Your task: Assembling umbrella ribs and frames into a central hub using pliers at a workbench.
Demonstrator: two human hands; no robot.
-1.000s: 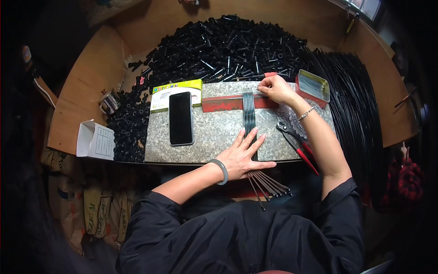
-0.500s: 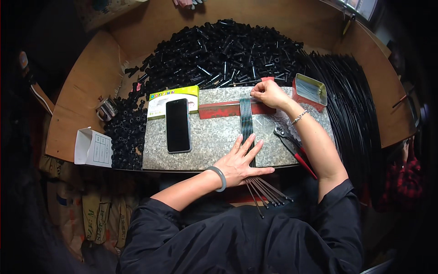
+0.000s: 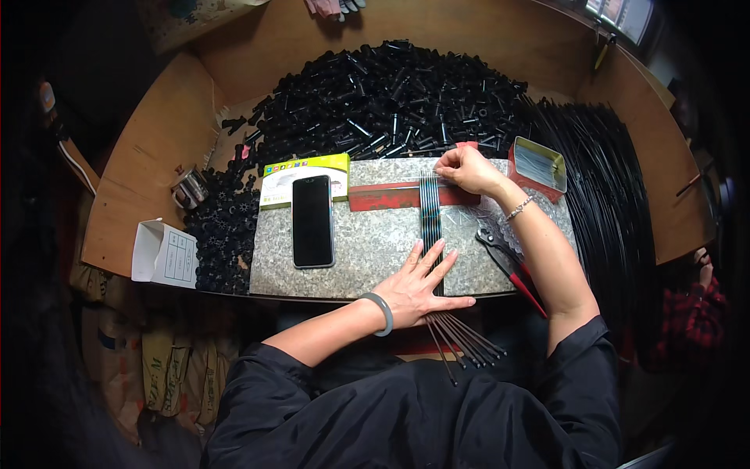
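Moved right hand slightly left toward the far rod tips since the earlier frame, pinched, with contents too small to tell. On the grey worktop, keep the black rods evenly aligned across the red bar, pressed under the spread left hand.

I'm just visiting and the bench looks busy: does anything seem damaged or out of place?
Two things: the red bar beneath the dark rods has patchy, worn-looking paint, and the pliers lie with a red handle sticking past the edge of the speckled board.
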